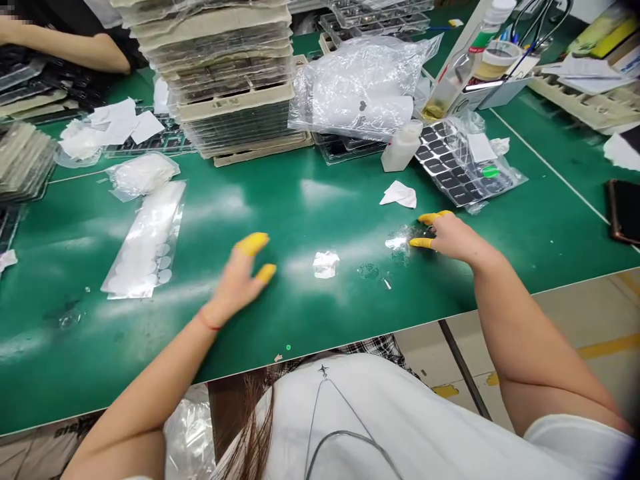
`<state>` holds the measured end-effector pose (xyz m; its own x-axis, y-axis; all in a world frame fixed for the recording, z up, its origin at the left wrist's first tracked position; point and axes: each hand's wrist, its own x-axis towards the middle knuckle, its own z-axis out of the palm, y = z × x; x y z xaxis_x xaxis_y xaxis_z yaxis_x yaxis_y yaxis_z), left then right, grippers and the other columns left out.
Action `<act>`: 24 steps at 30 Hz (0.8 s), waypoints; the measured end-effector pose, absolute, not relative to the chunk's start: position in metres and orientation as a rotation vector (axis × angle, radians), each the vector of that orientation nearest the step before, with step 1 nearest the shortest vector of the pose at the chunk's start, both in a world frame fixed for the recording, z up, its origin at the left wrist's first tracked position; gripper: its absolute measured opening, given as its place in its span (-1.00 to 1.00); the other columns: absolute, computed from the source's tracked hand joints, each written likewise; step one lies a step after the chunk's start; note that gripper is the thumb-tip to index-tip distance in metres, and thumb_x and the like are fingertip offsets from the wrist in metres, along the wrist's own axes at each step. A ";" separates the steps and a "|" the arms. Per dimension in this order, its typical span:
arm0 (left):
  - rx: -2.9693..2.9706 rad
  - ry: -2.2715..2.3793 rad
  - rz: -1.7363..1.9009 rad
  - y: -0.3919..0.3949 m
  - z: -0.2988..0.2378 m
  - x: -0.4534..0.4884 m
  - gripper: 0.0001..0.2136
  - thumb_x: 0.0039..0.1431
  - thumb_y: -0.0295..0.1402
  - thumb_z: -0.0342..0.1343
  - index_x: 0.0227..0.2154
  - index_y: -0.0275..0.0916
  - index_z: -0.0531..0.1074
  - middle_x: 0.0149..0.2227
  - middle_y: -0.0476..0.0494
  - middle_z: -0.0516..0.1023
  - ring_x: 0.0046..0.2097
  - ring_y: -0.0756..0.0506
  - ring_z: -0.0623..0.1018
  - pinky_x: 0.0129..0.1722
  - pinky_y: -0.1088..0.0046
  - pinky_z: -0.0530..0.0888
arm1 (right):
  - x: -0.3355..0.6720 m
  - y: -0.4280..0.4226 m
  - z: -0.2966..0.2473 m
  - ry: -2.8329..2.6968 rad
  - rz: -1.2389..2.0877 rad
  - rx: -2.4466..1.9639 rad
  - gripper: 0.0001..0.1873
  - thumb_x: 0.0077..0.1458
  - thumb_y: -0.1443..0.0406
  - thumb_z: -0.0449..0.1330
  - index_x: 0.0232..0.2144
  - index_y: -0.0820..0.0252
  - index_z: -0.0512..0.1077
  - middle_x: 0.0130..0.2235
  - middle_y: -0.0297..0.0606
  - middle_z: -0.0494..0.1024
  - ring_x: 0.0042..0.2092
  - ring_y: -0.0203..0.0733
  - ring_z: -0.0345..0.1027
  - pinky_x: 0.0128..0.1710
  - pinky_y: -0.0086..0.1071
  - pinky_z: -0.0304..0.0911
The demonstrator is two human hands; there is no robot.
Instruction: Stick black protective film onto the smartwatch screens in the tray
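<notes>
My left hand (240, 277) is over the green table with its fingers spread and nothing in them, slightly blurred. Yellow finger cots cover some of its fingertips. My right hand (453, 238) rests at a wet-looking patch (399, 243) on the tabletop, its yellow-tipped fingers apart. A small dark patch or piece (423, 233) shows between those fingers; I cannot tell which it is. Between my hands lies a small shiny, whitish square (326, 265). Droplets (369, 271) dot the table nearby. Beyond my right hand is a crumpled white wipe (399, 194).
Tall stacked trays (235, 100) stand at the back. A white bottle (401, 147) is beside a bagged sheet of black pieces (450, 163). Clear sleeves with round stickers (145, 240) lie left. A phone (624, 210) is far right. Another person's arm (80, 50) shows at upper left.
</notes>
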<state>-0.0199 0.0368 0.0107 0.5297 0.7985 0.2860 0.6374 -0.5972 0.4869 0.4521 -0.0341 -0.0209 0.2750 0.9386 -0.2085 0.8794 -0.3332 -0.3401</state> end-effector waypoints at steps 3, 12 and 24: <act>2.515 0.921 0.378 0.025 -0.004 0.047 -0.43 0.17 -0.33 0.21 0.22 -0.20 0.20 0.27 -0.33 0.28 0.35 -0.26 0.27 0.29 0.12 0.35 | 0.453 -0.027 -0.017 -1.575 0.727 -2.325 -0.47 -0.21 0.06 0.40 -0.19 0.21 0.47 -0.22 -0.09 0.51 -0.24 0.01 0.40 -0.22 -0.14 0.36; 2.448 1.031 -0.012 0.035 0.007 0.106 -0.78 0.15 -0.42 0.15 -0.12 -0.31 0.45 -0.22 -0.24 0.51 -0.19 -0.19 0.54 -0.18 0.30 0.48 | 0.433 -0.063 0.031 -1.519 0.727 -2.083 -0.85 -0.06 0.18 0.29 -0.45 0.11 0.48 -0.09 -0.19 0.54 -0.08 -0.04 0.40 -0.03 -0.18 0.31; 2.739 0.540 -0.026 -0.002 0.032 0.135 -0.78 0.32 -0.25 0.05 -0.16 -0.22 0.52 0.03 -0.28 0.45 0.10 -0.08 0.48 0.07 0.45 0.47 | 0.418 -0.068 0.058 -1.028 0.989 -1.575 -0.69 -0.23 0.16 0.45 -0.41 0.09 0.46 -0.20 -0.16 0.54 -0.37 -0.21 0.37 -0.31 -0.27 0.32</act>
<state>0.1353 -0.0018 0.0320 0.9272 0.3650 -0.0840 0.3714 -0.8670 0.3322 0.4182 -0.0678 0.0580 0.3120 0.9430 -0.1155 0.1517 -0.1695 -0.9738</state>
